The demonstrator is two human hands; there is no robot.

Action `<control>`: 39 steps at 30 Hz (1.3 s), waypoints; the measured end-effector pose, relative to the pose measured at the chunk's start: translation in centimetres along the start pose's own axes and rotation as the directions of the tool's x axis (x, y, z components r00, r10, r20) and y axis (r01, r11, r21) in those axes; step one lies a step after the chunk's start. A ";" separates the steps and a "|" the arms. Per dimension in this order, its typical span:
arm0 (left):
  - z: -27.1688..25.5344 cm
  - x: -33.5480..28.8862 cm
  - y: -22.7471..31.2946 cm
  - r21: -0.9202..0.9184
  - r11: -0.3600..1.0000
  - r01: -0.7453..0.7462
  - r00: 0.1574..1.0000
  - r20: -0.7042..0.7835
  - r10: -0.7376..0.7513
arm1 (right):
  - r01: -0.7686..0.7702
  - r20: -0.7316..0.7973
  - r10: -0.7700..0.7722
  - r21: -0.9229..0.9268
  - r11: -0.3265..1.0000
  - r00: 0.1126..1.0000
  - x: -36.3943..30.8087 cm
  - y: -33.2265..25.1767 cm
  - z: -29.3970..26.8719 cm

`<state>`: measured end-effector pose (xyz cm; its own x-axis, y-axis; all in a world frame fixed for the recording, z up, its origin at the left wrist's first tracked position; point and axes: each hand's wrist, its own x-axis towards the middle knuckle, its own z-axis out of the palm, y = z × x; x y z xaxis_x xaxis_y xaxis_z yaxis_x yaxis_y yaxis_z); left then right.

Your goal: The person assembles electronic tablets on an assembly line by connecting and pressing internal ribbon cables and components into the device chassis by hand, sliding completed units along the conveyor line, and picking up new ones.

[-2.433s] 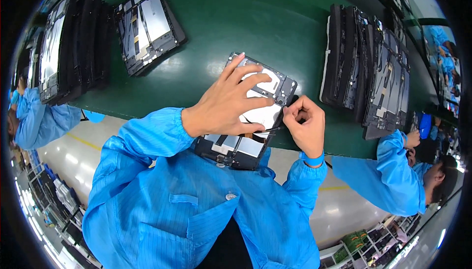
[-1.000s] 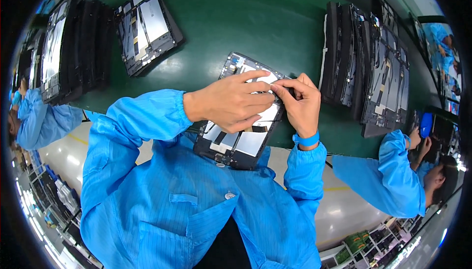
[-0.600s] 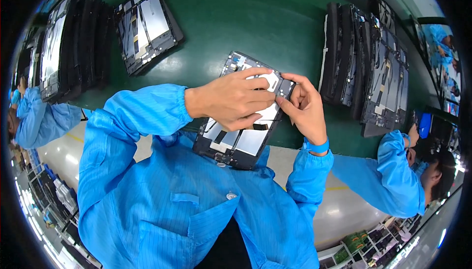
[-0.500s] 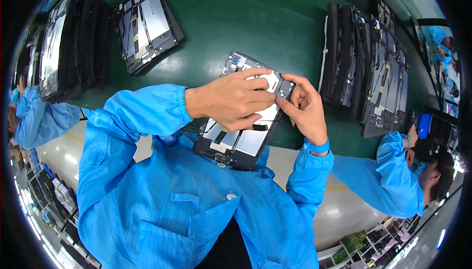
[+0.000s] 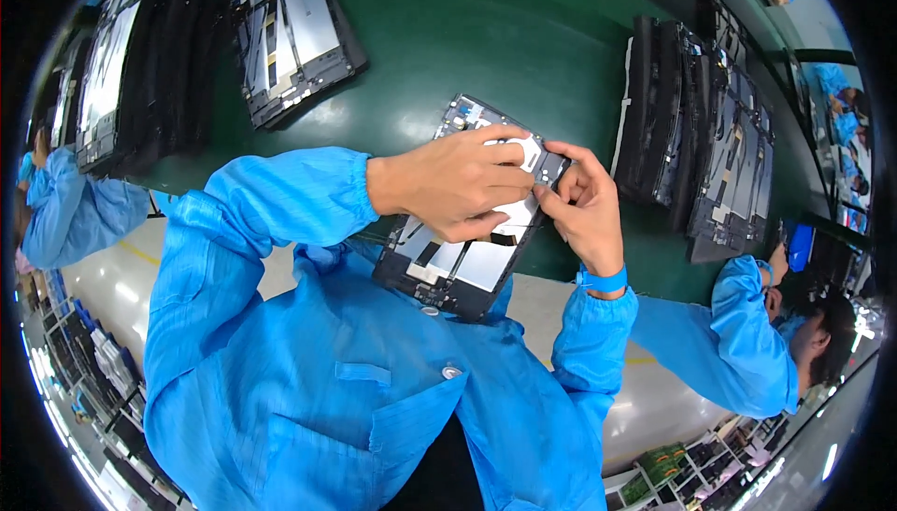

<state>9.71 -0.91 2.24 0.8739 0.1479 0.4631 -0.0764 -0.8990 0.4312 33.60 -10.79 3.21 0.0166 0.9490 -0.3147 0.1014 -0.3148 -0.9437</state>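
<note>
An opened tablet [image 5: 481, 263], with silvery plates and dark cable strips showing inside, lies tilted across the near edge of the green table in front of my chest. My left hand [image 5: 458, 179] reaches over it from the left, palm down. Its bent fingers press on the inner parts near the upper right, and its thumb rests lower on the silver plate. At the right corner, my right hand [image 5: 589, 203] grips the tablet between thumb and forefinger, the other fingers curled. The two hands nearly meet there. What lies under the fingertips is hidden.
Another opened tablet [image 5: 291, 44] lies at the far left on the green table [image 5: 467, 21]. Rows of dark tablets [image 5: 117, 81] stand at the left edge, and more stacked tablets [image 5: 733, 161] at the right. Co-workers in blue sleeves [image 5: 747, 324] sit on both sides.
The tablet and both hands sit slightly farther right in the picture. My right-hand fingers have shifted a little at the corner, while my left hand keeps its place on the tablet.
</note>
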 end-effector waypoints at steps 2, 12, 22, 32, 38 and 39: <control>-0.2 -0.2 -0.3 -0.015 1.000 0.016 1.000 -0.008 -0.017 | -0.009 -0.024 0.009 0.015 1.000 1.000 -0.2 -0.1 0.2; -5.7 -9.3 2.8 -0.040 0.998 0.041 0.987 -0.155 -0.047 | 0.622 0.332 -0.563 -0.630 0.465 0.757 -2.3 -4.4 7.5; -4.8 -12.4 2.5 0.066 0.974 -0.217 0.974 -0.050 0.220 | 0.613 0.424 -0.463 -0.674 0.412 0.778 -1.3 -3.6 10.9; -3.1 -12.7 0.8 -0.016 0.955 -0.296 0.950 -0.112 0.292 | 0.607 0.417 -0.567 -0.771 0.193 0.710 -0.7 -2.3 11.9; -3.1 -12.2 0.5 -0.040 0.966 -0.254 0.961 -0.125 0.248 | 0.598 0.421 -0.590 -0.791 0.133 0.689 -0.4 -2.8 11.8; -3.2 -12.1 0.4 -0.040 0.966 -0.256 0.960 -0.124 0.249 | 0.602 0.426 -0.594 -0.789 0.125 0.682 -0.4 -2.8 11.7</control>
<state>-2.41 -1.71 -0.72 0.7607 -0.0308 0.6484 -0.3166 -0.8896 0.3292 21.64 -10.44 4.79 -0.4730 0.8275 0.3025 0.8071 0.5447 -0.2278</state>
